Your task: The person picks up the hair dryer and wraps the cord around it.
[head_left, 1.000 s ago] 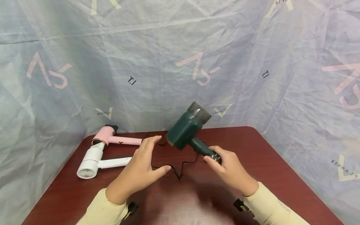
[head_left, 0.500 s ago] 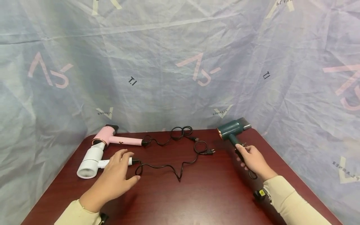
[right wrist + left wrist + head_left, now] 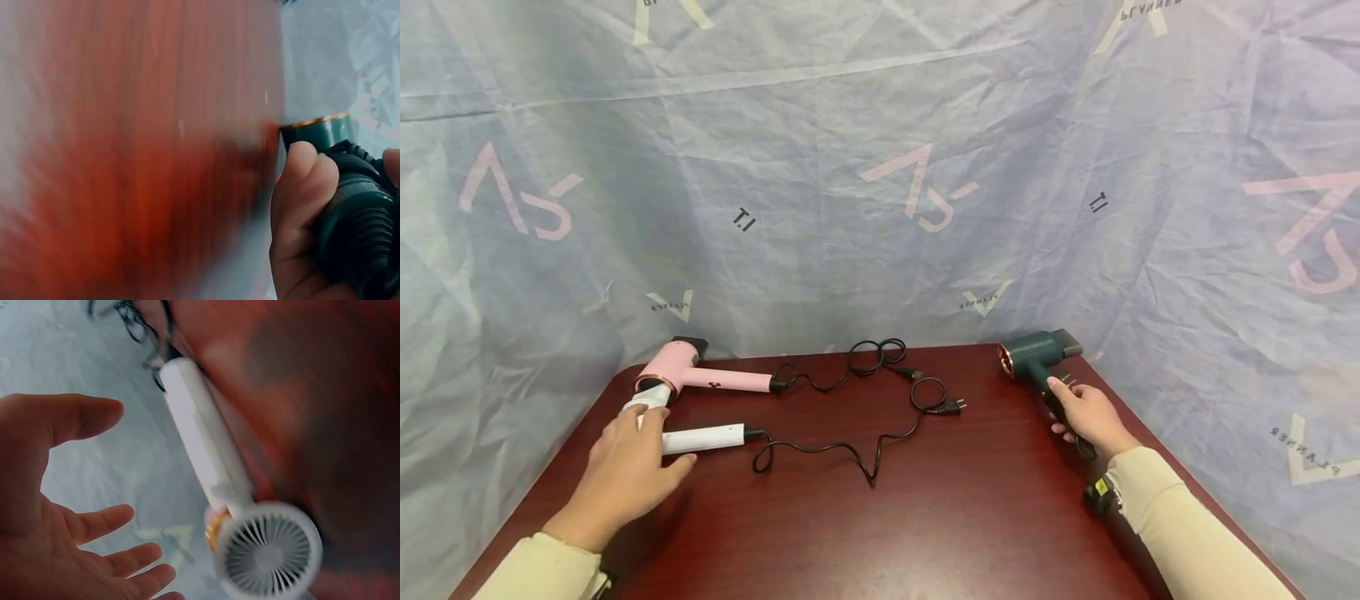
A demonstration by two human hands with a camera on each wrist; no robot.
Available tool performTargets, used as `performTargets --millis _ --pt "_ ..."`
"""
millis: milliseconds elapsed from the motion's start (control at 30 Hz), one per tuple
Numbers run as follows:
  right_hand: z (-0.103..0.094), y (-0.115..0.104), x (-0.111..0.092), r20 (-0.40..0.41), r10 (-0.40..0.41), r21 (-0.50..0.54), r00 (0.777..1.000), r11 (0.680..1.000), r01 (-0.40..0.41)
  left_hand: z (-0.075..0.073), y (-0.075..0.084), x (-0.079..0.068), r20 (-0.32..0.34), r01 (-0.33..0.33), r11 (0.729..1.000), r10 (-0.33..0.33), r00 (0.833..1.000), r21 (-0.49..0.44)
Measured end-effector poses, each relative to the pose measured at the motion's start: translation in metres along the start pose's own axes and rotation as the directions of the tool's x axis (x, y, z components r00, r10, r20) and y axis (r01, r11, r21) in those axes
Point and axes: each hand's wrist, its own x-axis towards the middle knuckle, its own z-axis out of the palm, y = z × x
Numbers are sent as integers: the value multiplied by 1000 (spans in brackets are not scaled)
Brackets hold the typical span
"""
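Observation:
At the table's right back, my right hand (image 3: 1092,417) grips the handle of a dark green hair dryer (image 3: 1032,353) with a dark flat nozzle. In the right wrist view, fingers curl round that handle beside its bundled black cord. Over on the left, my left hand (image 3: 625,467) hovers above the body of a white hair dryer (image 3: 706,438), hiding most of it in the head view. The left wrist view shows that hand with fingers spread, apart from the white dryer and its round vent grille (image 3: 270,556). Behind it lies a pink hair dryer (image 3: 730,380).
Black cords run from the pink and white dryers toward the table's middle, ending in plugs (image 3: 953,407). The dark red table (image 3: 925,508) is enclosed by grey printed cloth (image 3: 820,208) at the back and sides.
My right hand has carried the green hair dryer from mid-air at the centre to the right back. My left hand has moved left, over the white dryer's body.

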Motion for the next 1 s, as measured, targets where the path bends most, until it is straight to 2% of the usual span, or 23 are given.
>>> performTargets --millis 133,233,333,467,633,700,767,900,1000 --pt "-6 4 10 -60 -16 -106 998 994 10 -2 -18 7 -7 44 999 -44 999 19" --pt "-9 7 18 -108 -60 -232 992 972 34 0 -31 12 -2 92 996 -92 996 22" --pt "-10 11 25 -130 -91 -298 987 953 49 3 -42 15 26 154 988 -154 988 8" --pt "-9 12 28 -118 -120 -331 986 941 75 5 -53 21 78 210 976 -206 975 -47" --pt "-6 5 27 -65 -199 -461 978 875 148 7 -62 28 121 246 968 -238 964 -57" --pt "-3 1 26 -45 -211 -504 976 848 160 5 -64 31 170 282 959 -273 947 -28" --pt "-1 -2 25 -39 -211 -525 977 836 160 3 -66 33 237 318 948 -308 922 -4" --pt "-1 -4 19 -30 -194 -534 981 832 148 3 -71 36 374 363 931 -350 859 37" --pt "-2 -4 14 -23 -182 -543 983 828 140 6 -75 37 444 386 921 -367 818 50"
